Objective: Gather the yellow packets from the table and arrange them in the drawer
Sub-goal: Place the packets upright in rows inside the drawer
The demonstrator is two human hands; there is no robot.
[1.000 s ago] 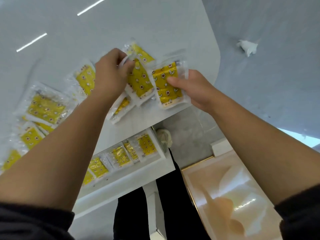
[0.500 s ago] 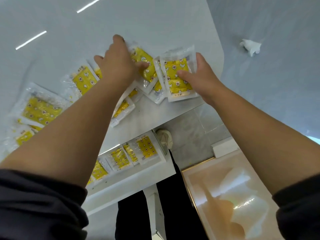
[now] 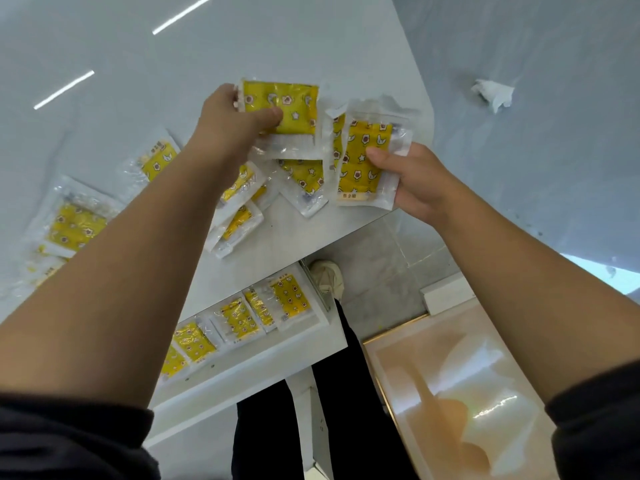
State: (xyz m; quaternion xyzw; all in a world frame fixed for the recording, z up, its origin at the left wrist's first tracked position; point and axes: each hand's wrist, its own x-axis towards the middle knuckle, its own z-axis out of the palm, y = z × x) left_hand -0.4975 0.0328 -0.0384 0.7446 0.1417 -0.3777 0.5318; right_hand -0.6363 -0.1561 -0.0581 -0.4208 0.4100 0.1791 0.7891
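Packets [image 3: 290, 296]: five in drawer [image 3: 249, 372], one in left hand [image 3: 232, 123].

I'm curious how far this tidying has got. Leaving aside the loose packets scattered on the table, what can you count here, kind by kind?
Row of packets in the drawer: 5 visible, maybe more hidden
Packet in the left hand: 1
Stack in the right hand: 2 visible
Crumpled white paper: 1
Total: 9

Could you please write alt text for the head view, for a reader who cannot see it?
A person's left hand grips a yellow packet and the right hand a stack, over a white table strewn with more. An open drawer below holds a row.
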